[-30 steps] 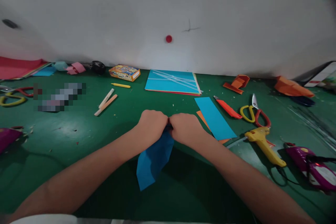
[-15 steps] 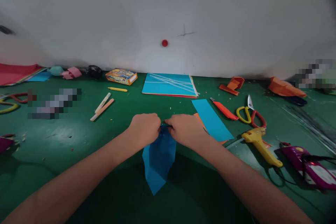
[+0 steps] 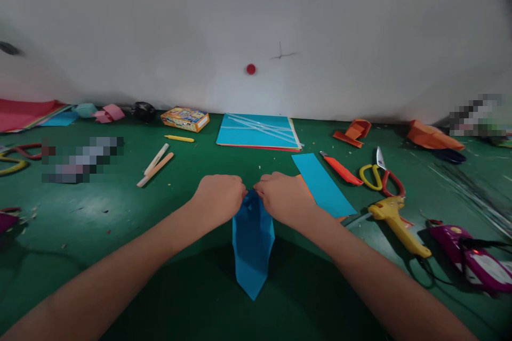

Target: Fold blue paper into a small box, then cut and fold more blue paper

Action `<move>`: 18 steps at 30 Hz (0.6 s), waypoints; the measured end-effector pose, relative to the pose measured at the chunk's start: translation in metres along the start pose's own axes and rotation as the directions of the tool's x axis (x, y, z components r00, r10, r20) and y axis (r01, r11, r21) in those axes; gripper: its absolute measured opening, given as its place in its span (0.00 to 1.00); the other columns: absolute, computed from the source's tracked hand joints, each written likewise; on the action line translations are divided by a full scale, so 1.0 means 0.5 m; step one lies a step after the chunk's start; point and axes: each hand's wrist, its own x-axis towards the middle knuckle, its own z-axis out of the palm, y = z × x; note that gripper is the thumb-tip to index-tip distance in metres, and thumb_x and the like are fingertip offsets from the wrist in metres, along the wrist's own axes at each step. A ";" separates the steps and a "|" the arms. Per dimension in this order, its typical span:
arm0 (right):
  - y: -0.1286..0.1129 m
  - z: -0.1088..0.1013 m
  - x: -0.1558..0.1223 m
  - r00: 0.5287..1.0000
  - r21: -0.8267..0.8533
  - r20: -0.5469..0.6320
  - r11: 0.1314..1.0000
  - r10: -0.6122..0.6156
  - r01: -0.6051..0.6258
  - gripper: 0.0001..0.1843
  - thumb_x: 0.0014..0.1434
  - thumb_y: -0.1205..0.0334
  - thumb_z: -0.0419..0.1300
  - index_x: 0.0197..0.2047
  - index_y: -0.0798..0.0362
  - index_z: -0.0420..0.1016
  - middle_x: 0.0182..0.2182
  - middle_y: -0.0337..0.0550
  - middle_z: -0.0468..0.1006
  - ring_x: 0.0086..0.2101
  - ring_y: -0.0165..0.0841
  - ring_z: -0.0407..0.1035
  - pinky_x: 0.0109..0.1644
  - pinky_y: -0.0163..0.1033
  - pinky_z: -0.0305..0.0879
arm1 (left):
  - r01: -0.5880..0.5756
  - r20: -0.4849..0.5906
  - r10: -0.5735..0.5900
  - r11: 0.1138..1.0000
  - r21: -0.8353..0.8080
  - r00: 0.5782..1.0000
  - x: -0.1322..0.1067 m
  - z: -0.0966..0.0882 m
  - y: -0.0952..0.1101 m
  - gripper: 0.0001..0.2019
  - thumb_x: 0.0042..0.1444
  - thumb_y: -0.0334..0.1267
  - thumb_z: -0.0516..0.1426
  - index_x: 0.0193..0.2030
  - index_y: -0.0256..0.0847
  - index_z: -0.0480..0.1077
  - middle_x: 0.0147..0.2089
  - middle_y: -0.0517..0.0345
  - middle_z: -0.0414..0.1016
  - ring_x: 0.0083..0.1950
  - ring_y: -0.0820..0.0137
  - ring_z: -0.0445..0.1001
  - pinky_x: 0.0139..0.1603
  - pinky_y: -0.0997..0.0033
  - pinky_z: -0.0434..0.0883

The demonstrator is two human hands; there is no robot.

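Note:
A folded blue paper piece (image 3: 253,248) with a pointed near end hangs over the green table (image 3: 120,213). Both my hands pinch its far end. My left hand (image 3: 220,197) is closed on the top left corner, and my right hand (image 3: 282,197) is closed on the top right. The fingertips meet at the paper's upper edge and are mostly hidden behind my knuckles.
A blue paper strip (image 3: 323,184) over orange paper lies right of my hands, with an orange cutter (image 3: 340,168), scissors (image 3: 380,176), a yellow glue gun (image 3: 396,218) and a purple one (image 3: 468,258) beyond. A blue sheet stack (image 3: 258,130), small box (image 3: 184,118) and sticks (image 3: 156,162) lie farther off.
The blue piece has swung from slanting left to hanging nearly straight toward me. My hands stayed together and rose slightly on its far edge.

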 end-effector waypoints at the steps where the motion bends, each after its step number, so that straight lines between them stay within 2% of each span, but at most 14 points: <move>1: 0.001 0.001 0.000 1.000 -0.004 -0.008 1.000 -0.003 0.003 0.17 0.71 0.65 0.51 0.44 0.50 0.84 0.44 0.49 0.83 0.47 0.43 0.74 0.37 0.37 0.63 | 0.007 -0.004 -0.007 1.000 0.001 1.000 -0.001 0.002 0.001 0.15 0.69 0.38 0.52 0.37 0.40 0.80 0.43 0.47 0.82 0.47 0.54 0.80 0.40 0.64 0.69; 3: 0.002 0.004 0.001 1.000 -0.005 -0.023 1.000 -0.004 0.004 0.18 0.72 0.64 0.51 0.46 0.50 0.84 0.45 0.49 0.83 0.48 0.43 0.74 0.38 0.38 0.64 | 0.021 -0.011 -0.021 1.000 0.001 1.000 -0.001 0.005 0.002 0.16 0.69 0.40 0.52 0.36 0.41 0.80 0.42 0.47 0.82 0.47 0.53 0.81 0.39 0.63 0.69; 6: 0.009 0.008 0.002 0.999 0.007 -0.047 1.000 0.011 -0.011 0.20 0.74 0.61 0.49 0.56 0.46 0.81 0.50 0.46 0.83 0.50 0.42 0.74 0.40 0.39 0.67 | 0.048 -0.018 -0.048 0.999 -0.014 0.999 -0.001 0.007 -0.003 0.18 0.70 0.43 0.51 0.36 0.42 0.79 0.41 0.47 0.82 0.45 0.52 0.81 0.37 0.63 0.68; 9: 0.022 0.008 -0.001 0.995 0.079 -0.092 0.996 0.046 -0.039 0.23 0.74 0.57 0.49 0.68 0.42 0.72 0.57 0.42 0.81 0.53 0.41 0.75 0.44 0.40 0.69 | 0.056 -0.009 -0.056 0.997 -0.050 0.998 -0.004 0.005 -0.013 0.14 0.69 0.44 0.52 0.46 0.46 0.79 0.41 0.49 0.83 0.43 0.53 0.81 0.35 0.65 0.66; 11: 0.032 0.006 -0.008 0.990 0.162 -0.107 0.984 0.092 -0.074 0.25 0.73 0.56 0.52 0.71 0.40 0.67 0.56 0.41 0.82 0.51 0.41 0.77 0.43 0.40 0.69 | 0.045 0.005 -0.044 0.996 -0.076 0.999 -0.008 0.002 -0.020 0.14 0.69 0.45 0.53 0.52 0.47 0.77 0.41 0.50 0.83 0.42 0.55 0.81 0.34 0.66 0.65; 12: 0.037 0.005 -0.013 0.988 0.207 -0.107 0.975 0.108 -0.084 0.26 0.73 0.55 0.53 0.71 0.39 0.67 0.54 0.41 0.83 0.49 0.40 0.78 0.42 0.40 0.69 | 0.037 0.011 -0.036 0.996 -0.087 0.999 -0.010 -0.001 -0.024 0.14 0.69 0.45 0.52 0.51 0.46 0.77 0.40 0.51 0.83 0.41 0.56 0.81 0.33 0.66 0.63; 15: 0.050 0.009 -0.037 0.985 0.351 -0.125 0.934 0.116 -0.066 0.24 0.72 0.56 0.54 0.70 0.40 0.69 0.47 0.39 0.85 0.44 0.38 0.78 0.41 0.38 0.69 | 0.013 0.018 -0.011 0.995 -0.097 1.000 -0.013 -0.011 -0.034 0.16 0.72 0.43 0.48 0.38 0.44 0.75 0.36 0.52 0.81 0.38 0.58 0.80 0.31 0.66 0.60; 18: 0.060 0.027 -0.069 0.973 0.492 -0.178 0.870 0.147 -0.042 0.22 0.72 0.58 0.54 0.67 0.41 0.72 0.49 0.40 0.84 0.46 0.37 0.77 0.44 0.38 0.70 | -0.014 0.019 0.016 0.995 -0.098 1.000 -0.012 -0.019 -0.045 0.18 0.72 0.40 0.47 0.32 0.43 0.71 0.34 0.53 0.80 0.36 0.60 0.78 0.31 0.66 0.58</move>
